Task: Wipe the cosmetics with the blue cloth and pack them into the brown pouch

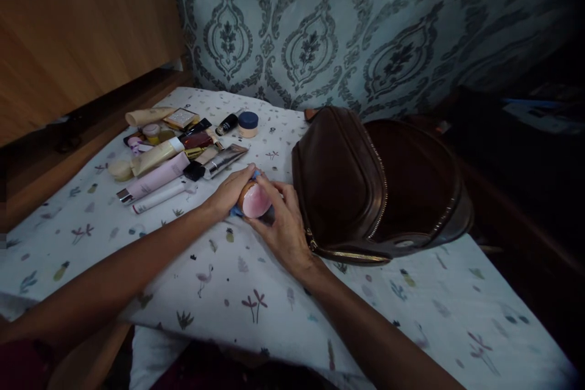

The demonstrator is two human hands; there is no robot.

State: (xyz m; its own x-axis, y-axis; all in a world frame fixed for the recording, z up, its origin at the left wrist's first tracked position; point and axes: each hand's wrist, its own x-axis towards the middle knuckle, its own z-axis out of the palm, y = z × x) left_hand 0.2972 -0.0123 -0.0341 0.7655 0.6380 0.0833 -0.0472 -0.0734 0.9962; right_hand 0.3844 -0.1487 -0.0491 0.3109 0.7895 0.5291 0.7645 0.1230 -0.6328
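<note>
A small round container (256, 202) with a glossy pink top and an orange-gold rim is held between my two hands, above the tablecloth. From the left side, my left hand (232, 190) closes round its edge. The fingers of my right hand (284, 224) curl round its right side, thumb near the front. Bits of something blue (236, 211), perhaps a cloth, show beneath and behind the container; most of it is hidden by my hands. Just behind my left hand lies a silver tube (225, 161).
A brown leather backpack (340, 177) lies right beside my right hand. Several cosmetics are grouped at the left, including a pink tube (155, 178), a white slim tube (159, 197) and a jar with a blue lid (248, 124). A wooden cabinet (86, 30) overhangs the left side.
</note>
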